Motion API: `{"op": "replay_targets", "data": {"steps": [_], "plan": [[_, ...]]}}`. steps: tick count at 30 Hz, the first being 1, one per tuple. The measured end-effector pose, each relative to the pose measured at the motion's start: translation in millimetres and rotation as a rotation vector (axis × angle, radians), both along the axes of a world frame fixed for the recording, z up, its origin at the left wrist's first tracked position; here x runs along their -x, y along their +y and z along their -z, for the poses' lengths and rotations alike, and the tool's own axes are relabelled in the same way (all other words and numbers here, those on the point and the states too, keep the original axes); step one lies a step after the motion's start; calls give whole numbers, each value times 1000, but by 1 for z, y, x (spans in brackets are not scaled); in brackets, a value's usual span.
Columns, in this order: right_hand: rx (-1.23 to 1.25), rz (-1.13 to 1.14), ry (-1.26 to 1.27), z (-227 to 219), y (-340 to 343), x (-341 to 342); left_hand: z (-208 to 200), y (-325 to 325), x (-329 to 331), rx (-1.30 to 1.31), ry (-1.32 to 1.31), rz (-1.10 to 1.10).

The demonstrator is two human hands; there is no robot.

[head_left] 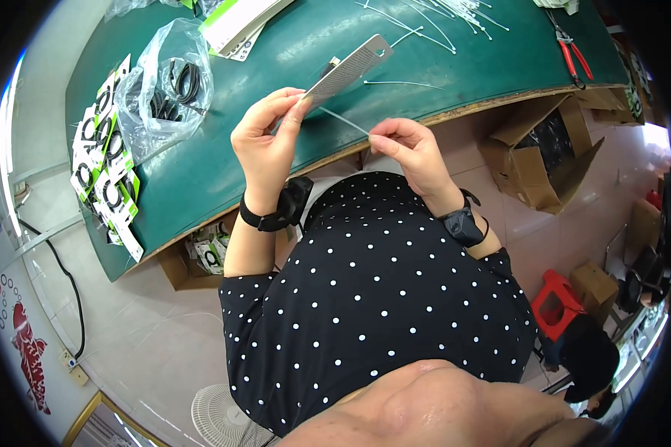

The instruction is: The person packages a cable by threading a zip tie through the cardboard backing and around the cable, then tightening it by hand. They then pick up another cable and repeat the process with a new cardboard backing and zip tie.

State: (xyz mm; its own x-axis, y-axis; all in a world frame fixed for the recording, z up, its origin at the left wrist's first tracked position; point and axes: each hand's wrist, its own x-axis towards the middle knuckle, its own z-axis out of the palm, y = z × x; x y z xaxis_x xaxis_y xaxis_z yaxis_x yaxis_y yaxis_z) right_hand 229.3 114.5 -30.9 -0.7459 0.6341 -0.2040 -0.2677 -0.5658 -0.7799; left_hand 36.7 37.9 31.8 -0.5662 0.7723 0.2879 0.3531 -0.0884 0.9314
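My left hand [267, 145] pinches the lower end of a thin packaging card [354, 68], held tilted above the near edge of the table. The card has a hang hole at its upper end, and a small dark plug-like piece [330, 67] shows at its far side. From the card a pale cable tie [343, 120] stretches to my right hand [414, 151], whose thumb and fingers are closed on its end. The far face of the card is hidden. Beyond it, a loose cable tie [404, 83] lies on the green table [276, 78].
Carded black cables [106, 167] overlap at the table's left, beside a clear bag [138, 119] of coiled cables. More cards [242, 26] and several cable ties [462, 11] lie at the back. Red-handled cutters [574, 59] rest far right. An open carton [511, 167] stands below.
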Motion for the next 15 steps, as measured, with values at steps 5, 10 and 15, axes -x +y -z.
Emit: {"op": "replay_targets", "data": {"steps": [5,10,15], "plan": [[-52,44,-20,-5,4,4,-1,1,-3,4,-32,-34],[-97,77,-49,-7,2,9,2,2,-4,-22,-33,-51],[-117,80,-46,-9,1,10,4,1,-5,-43,-21,-67]]}}
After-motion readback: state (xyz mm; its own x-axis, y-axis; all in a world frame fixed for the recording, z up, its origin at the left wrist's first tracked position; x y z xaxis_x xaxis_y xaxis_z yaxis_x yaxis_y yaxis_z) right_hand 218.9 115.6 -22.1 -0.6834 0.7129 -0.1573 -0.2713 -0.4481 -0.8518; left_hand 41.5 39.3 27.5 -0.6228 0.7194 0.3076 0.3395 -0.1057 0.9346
